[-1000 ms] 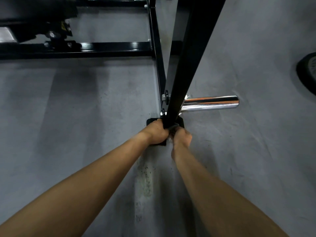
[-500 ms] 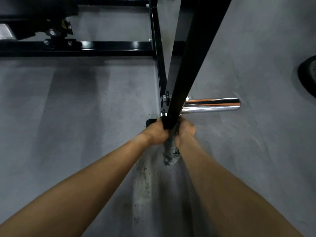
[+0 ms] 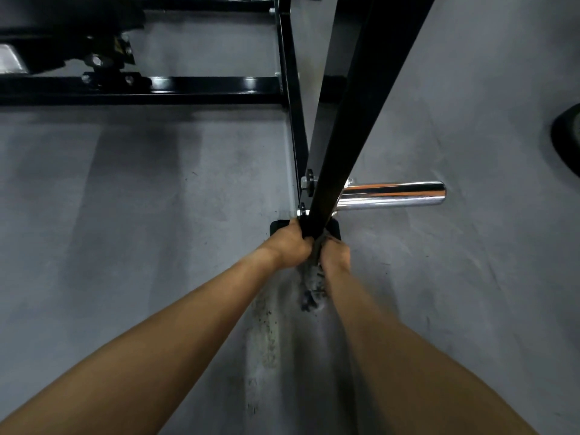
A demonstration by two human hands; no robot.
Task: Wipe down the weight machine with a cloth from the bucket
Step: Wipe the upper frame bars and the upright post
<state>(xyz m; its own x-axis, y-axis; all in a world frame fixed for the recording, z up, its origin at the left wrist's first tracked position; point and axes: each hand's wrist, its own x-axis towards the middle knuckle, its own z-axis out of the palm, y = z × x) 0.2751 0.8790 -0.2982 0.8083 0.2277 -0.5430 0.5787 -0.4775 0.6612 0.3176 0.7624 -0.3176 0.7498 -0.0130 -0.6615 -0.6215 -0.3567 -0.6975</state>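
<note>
The weight machine (image 3: 194, 89) fills the top of our view as a black steel frame standing on a grey floor (image 3: 125, 215). We look down along two bare forearms that meet at the foot of its slanted post (image 3: 351, 136), where the post reaches a small black foot plate (image 3: 275, 228) on the floor. Our left hand (image 3: 290, 246) is curled tightly around the post's lower end; we cannot tell whether cloth lies under those fingers. Our right hand (image 3: 336, 253) is just beside it, on the other side of the post, and is clenched around a grey cloth (image 3: 311, 287). The cloth's loose tail hangs down between the two wrists and is blurred. A chrome peg (image 3: 392, 196) sticks out sideways from the frame just above the hands, pointing right. A dark round object (image 3: 568, 142) is cut off by the right edge of the view, well apart from the machine.
</note>
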